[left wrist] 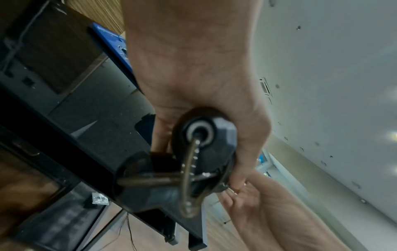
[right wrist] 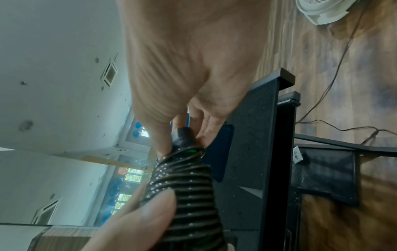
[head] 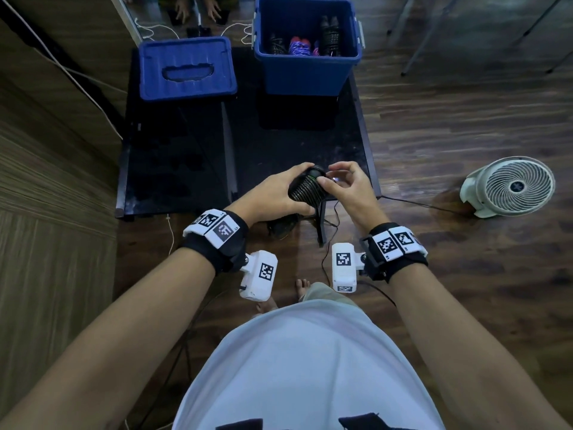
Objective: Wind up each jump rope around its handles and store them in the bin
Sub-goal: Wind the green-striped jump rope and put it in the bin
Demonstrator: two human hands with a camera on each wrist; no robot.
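Note:
My left hand [head: 274,193] grips a black jump rope [head: 307,189] wound in tight coils around its two handles, held over the near right corner of the black table [head: 279,144]. My right hand [head: 338,181] pinches the rope at the top of the bundle, thumb against the coils. In the left wrist view the handle ends [left wrist: 204,134] face the camera with a rope loop [left wrist: 189,178] crossing them. The coils [right wrist: 189,195] and a handle tip [right wrist: 182,135] fill the right wrist view. The open blue bin [head: 307,72] at the table's far right holds several wound ropes [head: 330,38].
The blue lid [head: 186,69] lies on the table's far left. A white fan [head: 508,186] stands on the wooden floor to the right, its cable running toward the table. A wood-panelled wall runs along the left. Thin cables trail on the floor near my feet.

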